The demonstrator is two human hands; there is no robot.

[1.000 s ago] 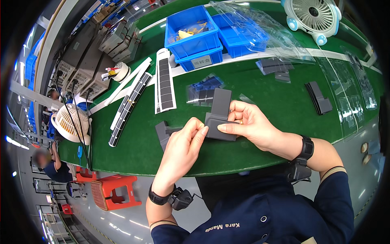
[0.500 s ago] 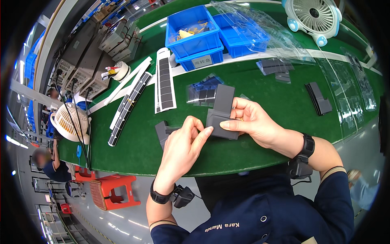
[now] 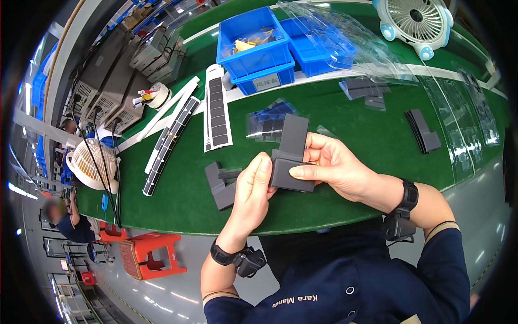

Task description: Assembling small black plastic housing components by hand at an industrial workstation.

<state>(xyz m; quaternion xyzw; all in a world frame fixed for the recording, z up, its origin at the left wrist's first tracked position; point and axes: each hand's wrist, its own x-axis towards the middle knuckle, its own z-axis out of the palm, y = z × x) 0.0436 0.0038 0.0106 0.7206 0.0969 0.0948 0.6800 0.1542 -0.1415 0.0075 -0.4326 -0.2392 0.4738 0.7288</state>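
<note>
Both hands hold a dark grey, flat, stepped part (image 3: 294,174) over the green table, its narrower arm pointing away from me. My right hand (image 3: 340,166) pinches the lower block, thumb on its top face and fingers beneath. At the left edge of the same part, my left hand (image 3: 253,186) presses with thumb and closed fingers; what lies under its fingertips is hidden. Beside my left hand, a similar dark grey part (image 3: 219,189) rests on the table, partly covered by that hand.
Beyond the hands lie clear film pieces with black patches (image 3: 270,121), a white strip of black labels (image 3: 217,110) and a dark strip (image 3: 171,146). Blue bins (image 3: 253,59) stand at the back. Another dark grey part (image 3: 423,131) and clear trays (image 3: 458,124) are at right.
My left hand has shifted right and closed against the part's left edge, uncovering more of the part on the table. The held part has tipped slightly and moved a little left.
</note>
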